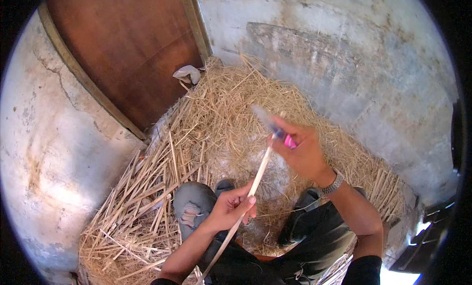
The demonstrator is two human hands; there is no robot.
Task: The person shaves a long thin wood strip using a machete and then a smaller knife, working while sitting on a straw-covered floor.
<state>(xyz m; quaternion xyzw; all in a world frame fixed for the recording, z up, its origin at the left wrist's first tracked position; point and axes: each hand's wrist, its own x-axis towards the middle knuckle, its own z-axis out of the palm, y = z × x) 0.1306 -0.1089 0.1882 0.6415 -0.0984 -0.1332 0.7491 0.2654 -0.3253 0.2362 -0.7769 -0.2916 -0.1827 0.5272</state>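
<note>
My left hand (231, 206) grips a long pale cane strip (259, 173) near its middle, over my left knee. The strip runs from low between my legs up to my right hand (304, 150). That hand holds a knife with a pink handle (289, 141); its blade (264, 117) is blurred and points up and left, close to the strip's upper end. A metal watch band (333, 184) sits on my right wrist. Both knees in dark torn trousers (192, 206) show below the hands.
Straw and split cane pieces (147, 186) cover the ground in a heap against the walls. A brown wooden door (132, 49) stands at the back left, with a crumpled white scrap (187, 73) at its foot. Rough plaster walls (368, 78) close in left and right.
</note>
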